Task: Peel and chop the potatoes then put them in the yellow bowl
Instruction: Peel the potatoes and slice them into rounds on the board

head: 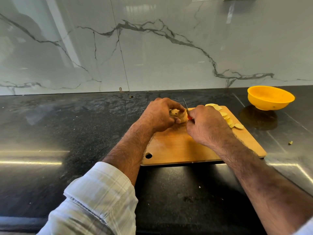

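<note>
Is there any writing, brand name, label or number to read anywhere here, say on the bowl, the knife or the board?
None: no readable text in this view.
The yellow bowl is plain, with only dark specks.
The wooden cutting board carries no mark.
The knife shows only a thin blade and a bit of red handle; the right hand hides the rest.
The marble wall bears only grey veins.

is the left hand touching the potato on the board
Touching. The head view shows the left hand wrapped over the potato, fingers on top and thumb pressed against its near side, pinning it on the cutting board.
</note>
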